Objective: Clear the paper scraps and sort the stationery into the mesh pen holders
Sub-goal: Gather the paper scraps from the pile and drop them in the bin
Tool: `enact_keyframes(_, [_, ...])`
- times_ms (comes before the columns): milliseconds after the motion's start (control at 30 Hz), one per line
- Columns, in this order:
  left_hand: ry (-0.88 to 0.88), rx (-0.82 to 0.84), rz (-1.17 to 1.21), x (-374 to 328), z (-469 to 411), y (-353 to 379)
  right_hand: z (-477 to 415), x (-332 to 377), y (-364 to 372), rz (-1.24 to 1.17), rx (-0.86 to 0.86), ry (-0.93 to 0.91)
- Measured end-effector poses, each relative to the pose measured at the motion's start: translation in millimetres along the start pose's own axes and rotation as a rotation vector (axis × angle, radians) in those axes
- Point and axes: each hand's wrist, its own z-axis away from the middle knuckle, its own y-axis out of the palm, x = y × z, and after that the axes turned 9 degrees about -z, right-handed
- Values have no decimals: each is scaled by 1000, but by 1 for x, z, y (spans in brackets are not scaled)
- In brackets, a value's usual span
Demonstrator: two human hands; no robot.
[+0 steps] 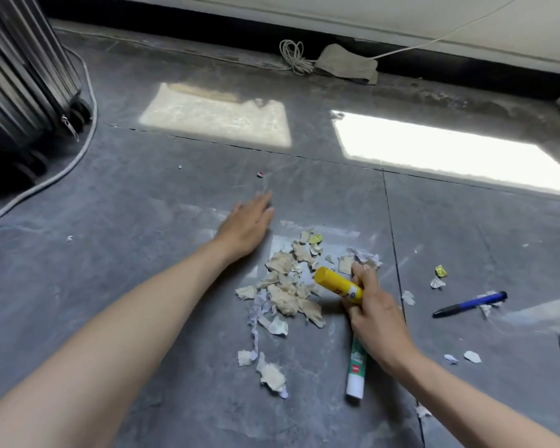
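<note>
A heap of torn beige and white paper scraps [286,286] lies on the grey floor in front of me. My right hand [375,315] grips a yellow glue stick [338,283], its cap pointing up and left over the heap. A green and white glue stick [356,370] lies on the floor under my right wrist. My left hand [248,226] rests flat on the floor, fingers apart, just left of the heap and holding nothing. A blue and black pen [469,304] lies to the right among loose scraps [437,282]. No mesh pen holder is in view.
A ribbed dark suitcase [23,79] stands at the far left with a white cable [62,169] curving past it. A coiled cord [296,56] and a grey cloth [348,64] lie by the far wall. Bright sun patches [450,153] cross the floor tiles.
</note>
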Motion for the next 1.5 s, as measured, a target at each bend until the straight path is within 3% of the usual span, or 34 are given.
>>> enact_keyframes(133, [260, 169, 1, -62, 21, 36, 0, -2, -2, -32, 0, 17])
enact_keyframes(300, [352, 323, 97, -84, 46, 60, 11, 2, -15, -165, -148, 5])
enact_keyframes(367, [317, 276, 125, -92, 60, 60, 17, -3, -21, -204, -219, 13])
enact_keyframes(467, [307, 49, 137, -108, 68, 51, 22, -18, -36, -167, -319, 128])
enact_keyframes(567, [371, 96, 99, -120, 51, 49, 26, -36, -58, -99, -391, 257])
enact_keyframes(667, [472, 192, -33, -136, 36, 60, 28, -54, -81, -78, -287, 355])
enact_keyframes(767, [522, 204, -34, -153, 33, 77, 32, -64, -95, -79, -247, 338])
enact_keyframes(867, [487, 53, 31, -173, 35, 86, 39, -66, -97, -38, -285, 313])
enact_keyframes(967, [588, -71, -60, -193, 27, 102, 44, -67, -94, 7, -323, 321])
enact_keyframes(1167, [737, 170, -316, -231, 27, 132, 52, -77, -104, 150, -460, 330])
enact_keyframes(1233, [740, 110, -360, -225, 35, 133, 55, -80, -111, 156, -505, 328])
enact_keyframes(1400, [739, -307, -414, -205, 64, 126, 64, -89, -125, 77, -618, 253])
enact_keyframes(1500, [785, -270, -370, -232, 67, 134, 67, -92, -131, -44, -733, 235])
